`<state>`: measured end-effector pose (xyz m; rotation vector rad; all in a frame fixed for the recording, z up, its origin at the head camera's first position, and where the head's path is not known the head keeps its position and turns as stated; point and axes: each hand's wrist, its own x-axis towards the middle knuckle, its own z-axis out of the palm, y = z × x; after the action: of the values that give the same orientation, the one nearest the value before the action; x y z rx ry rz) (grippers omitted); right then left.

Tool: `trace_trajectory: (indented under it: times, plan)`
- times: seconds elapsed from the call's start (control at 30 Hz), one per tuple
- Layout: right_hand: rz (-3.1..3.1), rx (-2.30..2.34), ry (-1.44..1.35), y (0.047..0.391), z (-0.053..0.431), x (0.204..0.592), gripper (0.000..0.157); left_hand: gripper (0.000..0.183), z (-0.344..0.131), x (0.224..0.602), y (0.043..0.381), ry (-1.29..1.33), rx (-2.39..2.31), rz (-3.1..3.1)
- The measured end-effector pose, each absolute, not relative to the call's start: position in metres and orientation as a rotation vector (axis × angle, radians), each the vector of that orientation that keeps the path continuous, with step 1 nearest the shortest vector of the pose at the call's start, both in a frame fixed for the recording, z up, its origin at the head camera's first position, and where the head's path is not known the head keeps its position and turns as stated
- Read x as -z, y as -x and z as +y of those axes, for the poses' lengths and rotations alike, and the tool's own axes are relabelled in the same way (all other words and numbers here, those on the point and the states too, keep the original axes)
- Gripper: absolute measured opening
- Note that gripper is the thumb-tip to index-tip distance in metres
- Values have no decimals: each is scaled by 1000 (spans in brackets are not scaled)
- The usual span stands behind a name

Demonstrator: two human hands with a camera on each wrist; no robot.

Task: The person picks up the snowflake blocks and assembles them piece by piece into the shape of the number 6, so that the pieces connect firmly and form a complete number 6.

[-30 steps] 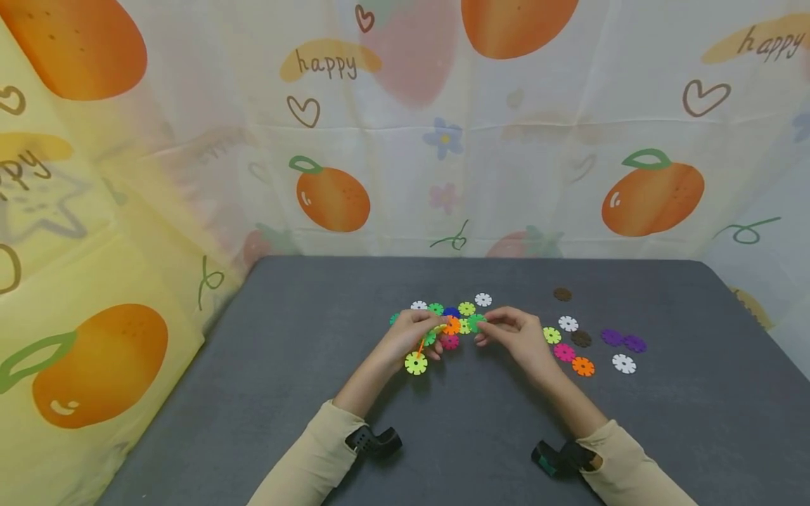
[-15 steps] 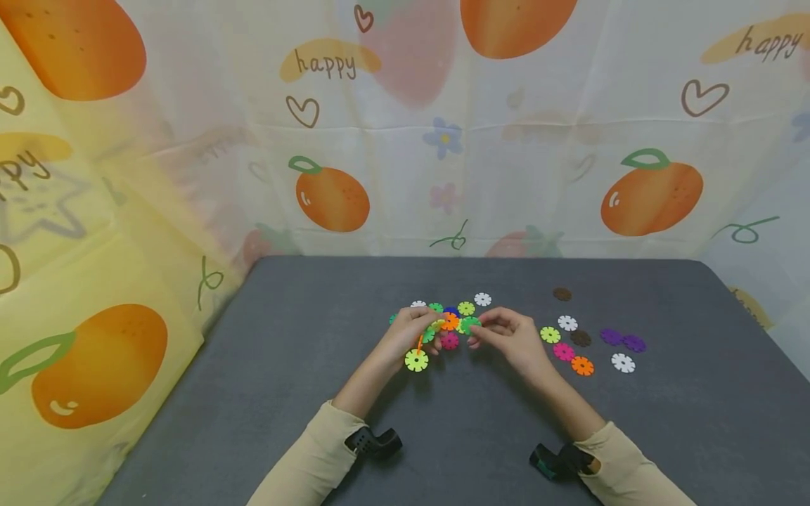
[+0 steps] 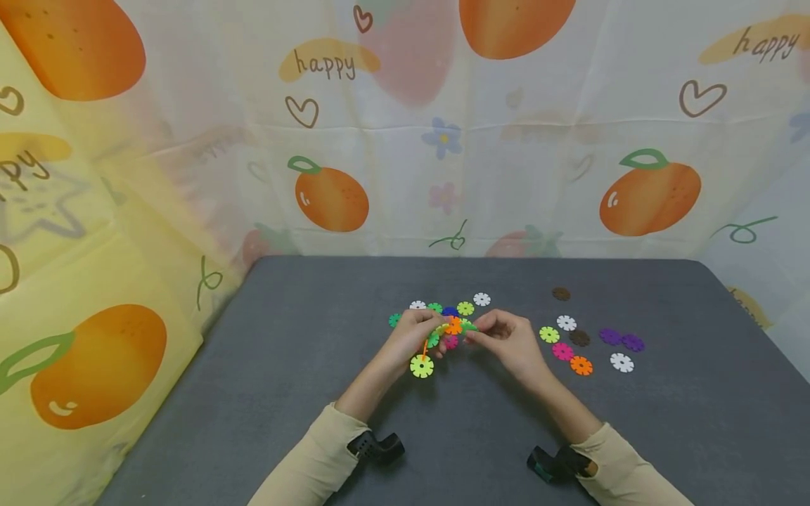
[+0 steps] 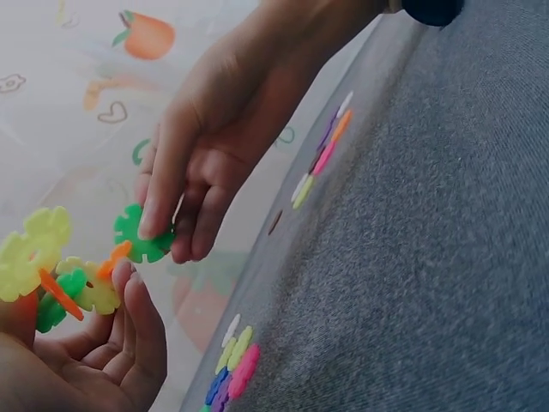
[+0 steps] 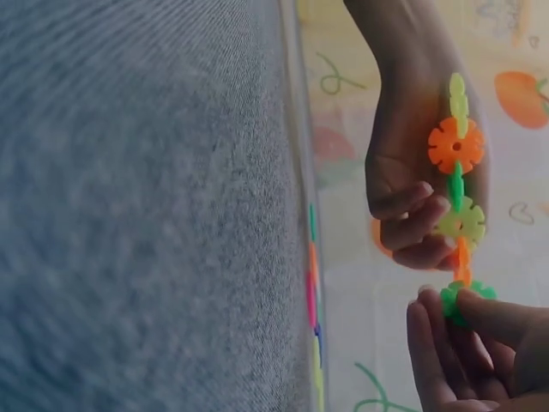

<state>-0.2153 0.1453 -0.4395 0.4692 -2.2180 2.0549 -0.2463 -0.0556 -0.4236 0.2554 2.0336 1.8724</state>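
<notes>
A chain of slotted plastic snowflake discs, yellow, orange and green in turn, hangs from my left hand (image 3: pixel 405 341), whose fingers and thumb pinch it near an orange disc (image 5: pixel 463 257). The chain's lowest piece is a yellow disc (image 3: pixel 422 366), held over the table. With thumb and fingertips my right hand (image 3: pixel 515 344) pinches a green disc (image 4: pixel 130 225) at the chain's other end. Its edge meets the small orange disc there, set crosswise to it in the right wrist view. My fingers cover part of both discs.
On the grey table (image 3: pixel 253 422) several loose discs lie just behind my hands, among them a white disc (image 3: pixel 482 299). Another scattered group lies to the right, including an orange disc (image 3: pixel 581 365) and purple discs (image 3: pixel 610 337). A printed cloth (image 3: pixel 392 176) hangs behind the table.
My right hand has moved left with the green disc, up to the chain's end, and the disc has tilted more edge-on. My left hand and the chain have shifted slightly right.
</notes>
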Motion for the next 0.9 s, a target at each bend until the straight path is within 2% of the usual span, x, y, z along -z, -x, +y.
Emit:
trace_trajectory:
  times: [0.5, 0.9]
  plan:
    - [-2180, -1975, -511, 215, 141, 442, 10, 26, -58, 420, 246, -265, -1839, 2067]
    - [-2268, -2048, -446, 217, 144, 442, 20, 30, -61, 427, 251, -226, -1805, 1986]
